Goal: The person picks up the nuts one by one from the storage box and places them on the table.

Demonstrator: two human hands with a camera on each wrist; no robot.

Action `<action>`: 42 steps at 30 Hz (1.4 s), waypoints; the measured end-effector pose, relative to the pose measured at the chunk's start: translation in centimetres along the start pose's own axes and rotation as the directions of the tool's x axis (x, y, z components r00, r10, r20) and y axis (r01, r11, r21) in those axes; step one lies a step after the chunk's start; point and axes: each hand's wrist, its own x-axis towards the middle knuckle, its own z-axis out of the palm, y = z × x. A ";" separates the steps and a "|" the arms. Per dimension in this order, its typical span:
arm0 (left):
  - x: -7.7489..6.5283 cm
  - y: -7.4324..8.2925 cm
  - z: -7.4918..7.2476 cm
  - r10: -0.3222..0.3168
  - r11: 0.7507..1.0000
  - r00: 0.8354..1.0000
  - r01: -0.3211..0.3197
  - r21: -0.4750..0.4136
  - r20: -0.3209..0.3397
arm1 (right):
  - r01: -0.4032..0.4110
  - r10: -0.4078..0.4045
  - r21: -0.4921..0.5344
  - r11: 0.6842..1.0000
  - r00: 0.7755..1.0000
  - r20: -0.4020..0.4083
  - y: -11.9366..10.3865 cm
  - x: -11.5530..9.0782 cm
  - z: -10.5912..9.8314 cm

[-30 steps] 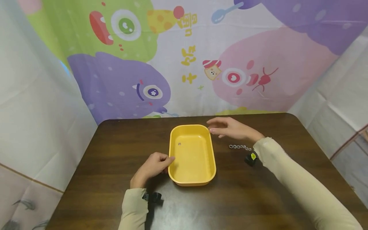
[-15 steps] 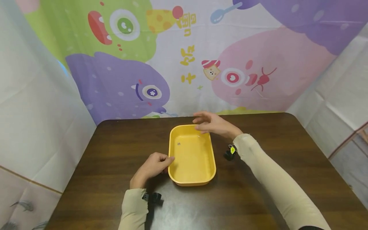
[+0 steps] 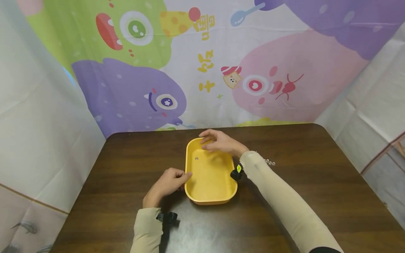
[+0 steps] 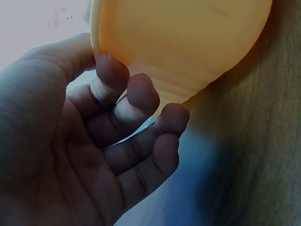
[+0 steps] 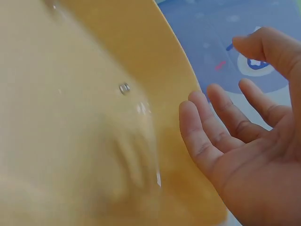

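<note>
A yellow plastic tray (image 3: 211,179) with rounded corners and raised sides sits on the table. My left hand (image 3: 169,181) grips its left rim, thumb over the edge and fingers curled against the outer wall (image 4: 188,42). Over the far end of the tray is my right hand (image 3: 221,143), its fingers loosely spread and nothing seen between them in the right wrist view. On the tray's floor lies one small shiny metal nut (image 5: 124,88). Right of the tray, several small metal nuts (image 3: 270,162) lie in a row, partly hidden behind the right sleeve.
The dark wooden table (image 3: 133,158) extends around the tray. A cartoon-printed cloth (image 3: 209,63) hangs behind its far edge, with pale cloth on both sides. Black wrist cameras (image 3: 236,172) sit at both wrists.
My right hand has moved left, from beside the tray's far right corner to over its far end. The sleeve now covers part of the nut row. My left hand and the tray stay put.
</note>
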 end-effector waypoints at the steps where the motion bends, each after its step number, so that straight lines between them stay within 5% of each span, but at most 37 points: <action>1: 0.0 0.0 -0.1 0.006 1.000 1.000 -0.006 0.003 -0.001 | -0.002 0.002 -0.003 1.000 1.000 -0.006 0.1 0.2 0.2; 11: -0.1 -0.2 -0.1 0.036 0.999 0.999 -0.036 -0.011 0.001 | -0.075 0.074 -0.008 0.997 0.996 -0.057 1.1 1.8 1.9; 21: 0.0 -0.1 -0.1 0.036 0.999 0.999 -0.036 -0.006 -0.002 | -0.148 0.146 -0.142 0.979 0.989 -0.024 1.3 2.1 3.2; 42: -0.2 -0.2 -0.1 0.049 0.999 0.999 -0.049 -0.021 -0.001 | -0.125 0.126 -0.372 0.920 0.992 -0.022 2.0 3.4 4.1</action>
